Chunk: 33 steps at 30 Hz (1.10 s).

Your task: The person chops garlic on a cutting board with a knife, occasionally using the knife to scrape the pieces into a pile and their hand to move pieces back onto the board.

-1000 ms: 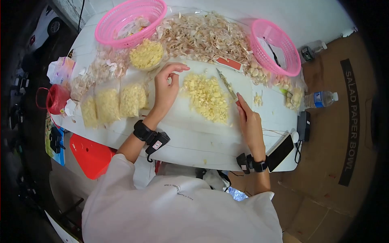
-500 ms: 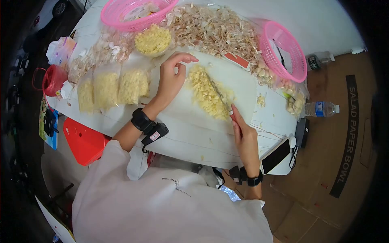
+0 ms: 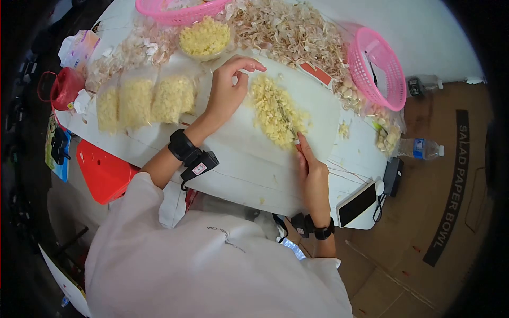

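White surface (image 3: pixel 249 177) carries a cutting board (image 3: pixel 318 103) mid-surface with a chopped garlic pile (image 3: pixel 275 112) on it. Right hand (image 3: pixel 313 175) fingers clamped on knife (image 3: pixel 289 127), blade lying in the pile. Left hand (image 3: pixel 228 93) rests beside the pile, fingers apart. Pink basket (image 3: pixel 379 66) at the right edge.

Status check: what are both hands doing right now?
Right hand grips knife, blade in chopped garlic. Left hand flat on cutting board. Nothing in the way.
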### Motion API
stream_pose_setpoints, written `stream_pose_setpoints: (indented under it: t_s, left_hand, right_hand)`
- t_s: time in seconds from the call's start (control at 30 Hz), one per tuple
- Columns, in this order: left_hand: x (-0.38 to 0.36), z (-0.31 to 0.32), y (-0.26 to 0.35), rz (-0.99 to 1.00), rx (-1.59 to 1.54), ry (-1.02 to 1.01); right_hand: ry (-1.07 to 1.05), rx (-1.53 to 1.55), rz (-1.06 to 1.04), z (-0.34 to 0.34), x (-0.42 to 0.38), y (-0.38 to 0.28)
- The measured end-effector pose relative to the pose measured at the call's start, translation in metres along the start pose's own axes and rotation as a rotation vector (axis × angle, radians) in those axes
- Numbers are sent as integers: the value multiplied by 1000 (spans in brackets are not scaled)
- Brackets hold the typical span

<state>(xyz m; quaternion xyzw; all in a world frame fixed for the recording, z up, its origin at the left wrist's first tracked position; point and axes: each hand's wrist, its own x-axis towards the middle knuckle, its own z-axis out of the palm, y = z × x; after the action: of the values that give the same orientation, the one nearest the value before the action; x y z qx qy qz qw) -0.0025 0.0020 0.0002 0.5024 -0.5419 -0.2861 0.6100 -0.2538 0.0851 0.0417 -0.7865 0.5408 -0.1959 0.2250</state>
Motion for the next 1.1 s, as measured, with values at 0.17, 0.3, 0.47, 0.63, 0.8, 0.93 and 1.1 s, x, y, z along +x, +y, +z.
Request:
stream_pose_setpoints:
  t_s: [0.17,0.3,0.47,0.63,0.8,0.93,1.1]
  left_hand:
    - [0,-1,5,52,-51,50]
    - [1,-3,1,30,14,7]
    - [1,-1,5,33,-37,57]
    - [1,-1,5,52,-11,48]
    - [0,-3,2,32,49,-16]
    - [2,-6,2,16,40,0]
    - [3,-2,2,79,6,36]
  right_hand:
    - [47,74,-18,1,-14,-12]
    - [-43,33,-20,-1,-21,-22]
    - [-98,-49,13,1,-17,-22]
    - [-82,-30,30,14,-15,-14]
    - [-13,61,-41,13,-14,-12]
    - [115,99,-140,17,-18,-12]
    - [58,8,-158,19,-21,-8]
